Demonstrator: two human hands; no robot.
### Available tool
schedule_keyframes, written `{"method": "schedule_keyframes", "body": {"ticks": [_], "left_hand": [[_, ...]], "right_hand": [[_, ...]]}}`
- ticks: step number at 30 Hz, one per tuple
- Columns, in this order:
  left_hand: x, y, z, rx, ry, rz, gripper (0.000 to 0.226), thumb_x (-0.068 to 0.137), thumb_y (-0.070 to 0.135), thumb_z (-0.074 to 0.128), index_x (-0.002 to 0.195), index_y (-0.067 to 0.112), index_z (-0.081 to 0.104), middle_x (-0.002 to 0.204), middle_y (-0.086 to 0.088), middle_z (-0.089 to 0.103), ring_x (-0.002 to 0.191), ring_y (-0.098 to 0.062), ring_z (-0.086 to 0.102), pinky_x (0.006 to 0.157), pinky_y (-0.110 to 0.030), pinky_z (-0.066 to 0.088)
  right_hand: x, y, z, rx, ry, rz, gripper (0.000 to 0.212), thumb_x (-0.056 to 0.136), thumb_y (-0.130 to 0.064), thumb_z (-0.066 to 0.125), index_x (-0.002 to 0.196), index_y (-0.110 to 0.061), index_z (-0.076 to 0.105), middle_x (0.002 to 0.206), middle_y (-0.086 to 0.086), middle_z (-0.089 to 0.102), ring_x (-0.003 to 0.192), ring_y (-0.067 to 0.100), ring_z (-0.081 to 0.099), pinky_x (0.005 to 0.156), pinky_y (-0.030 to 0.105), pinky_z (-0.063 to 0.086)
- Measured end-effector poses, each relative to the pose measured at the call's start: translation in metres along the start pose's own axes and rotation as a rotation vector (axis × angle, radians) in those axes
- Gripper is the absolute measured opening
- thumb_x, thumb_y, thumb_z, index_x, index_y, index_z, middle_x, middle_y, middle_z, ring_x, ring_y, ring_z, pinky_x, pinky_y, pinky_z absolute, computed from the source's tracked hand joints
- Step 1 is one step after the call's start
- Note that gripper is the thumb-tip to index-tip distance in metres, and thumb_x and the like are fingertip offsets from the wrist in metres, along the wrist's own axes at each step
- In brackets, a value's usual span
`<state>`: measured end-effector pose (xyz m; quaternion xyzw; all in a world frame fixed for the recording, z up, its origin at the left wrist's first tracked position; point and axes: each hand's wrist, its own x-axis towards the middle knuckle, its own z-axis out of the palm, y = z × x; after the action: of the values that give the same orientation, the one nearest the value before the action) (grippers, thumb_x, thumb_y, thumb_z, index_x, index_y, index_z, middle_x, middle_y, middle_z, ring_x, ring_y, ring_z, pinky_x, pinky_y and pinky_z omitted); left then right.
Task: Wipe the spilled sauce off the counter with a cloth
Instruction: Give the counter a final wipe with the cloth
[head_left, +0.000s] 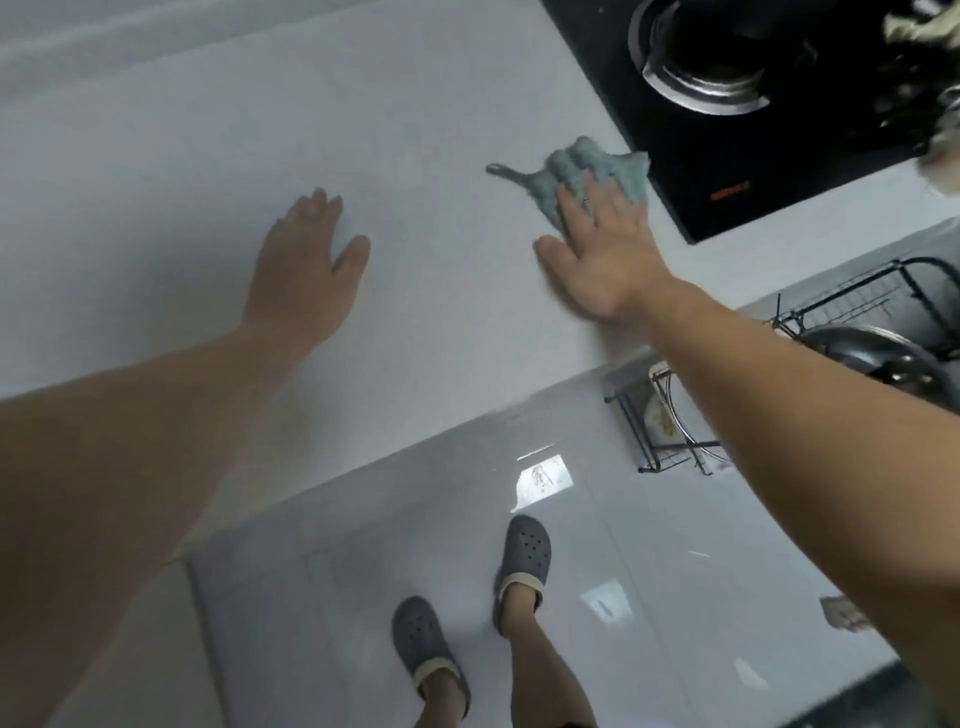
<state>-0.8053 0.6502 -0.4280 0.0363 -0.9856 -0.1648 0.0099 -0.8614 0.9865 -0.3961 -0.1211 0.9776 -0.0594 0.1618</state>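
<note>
While the right hand (597, 249) presses the cloth (587, 171) flat under straight, spread fingers (571, 208), no sauce shows. The left hand (306, 254) rests open on the table (156, 182), well left of the cloth.

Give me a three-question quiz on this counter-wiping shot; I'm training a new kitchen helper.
1. True or false: the right hand presses the cloth flat on the counter.
2. The cloth lies nearest: A) stove B) dish rack C) counter's front edge.
3. What does the left hand hold?

Key: 1 true; 2 A; 3 nothing, it rests open on the counter.
</note>
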Motion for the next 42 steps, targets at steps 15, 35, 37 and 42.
{"method": "schedule_keyframes", "body": {"ticks": [15, 35, 37, 42], "left_hand": [[-0.123, 0.03, -0.041, -0.46, -0.058, -0.189, 0.055, 0.108, 0.046, 0.039, 0.157, 0.02, 0.039, 0.162, 0.003, 0.038, 0.15, -0.012, 0.032, 0.124, -0.03, 0.021], [-0.384, -0.271, -0.123, -0.384, 0.255, -0.77, 0.063, 0.105, 0.047, 0.03, 0.156, 0.01, 0.039, 0.165, -0.008, 0.031, 0.154, -0.019, 0.022, 0.127, -0.038, 0.013], [-0.418, -0.286, -0.13, -0.441, 0.306, -0.819, 0.059, 0.107, 0.045, 0.034, 0.155, 0.011, 0.039, 0.165, -0.006, 0.032, 0.154, -0.018, 0.023, 0.126, -0.034, 0.016], [-0.47, -0.289, -0.166, -0.735, 0.485, -0.936, 0.049, 0.107, 0.043, 0.043, 0.148, 0.018, 0.049, 0.144, 0.009, 0.052, 0.138, -0.013, 0.045, 0.105, -0.018, 0.028]], "right_hand": [[-0.148, -0.185, 0.084, 0.015, -0.103, -0.288, 0.083, 0.106, -0.066, 0.02, 0.171, -0.02, -0.004, 0.176, 0.01, -0.02, 0.161, 0.031, -0.026, 0.13, 0.053, -0.014], [-0.198, -0.496, 0.166, -0.322, -0.182, -0.9, 0.095, 0.1, -0.074, 0.018, 0.167, -0.017, -0.017, 0.172, 0.015, -0.031, 0.158, 0.035, -0.031, 0.129, 0.057, -0.013], [-0.211, -0.54, 0.175, -0.354, -0.192, -0.975, 0.092, 0.102, -0.071, 0.02, 0.167, -0.018, -0.018, 0.172, 0.014, -0.03, 0.159, 0.035, -0.03, 0.129, 0.056, -0.014], [-0.231, -0.628, 0.167, 0.037, -0.434, -1.158, 0.084, 0.101, -0.034, 0.051, 0.172, -0.022, 0.007, 0.175, 0.009, 0.02, 0.16, 0.026, 0.019, 0.131, 0.042, 0.015]]}}
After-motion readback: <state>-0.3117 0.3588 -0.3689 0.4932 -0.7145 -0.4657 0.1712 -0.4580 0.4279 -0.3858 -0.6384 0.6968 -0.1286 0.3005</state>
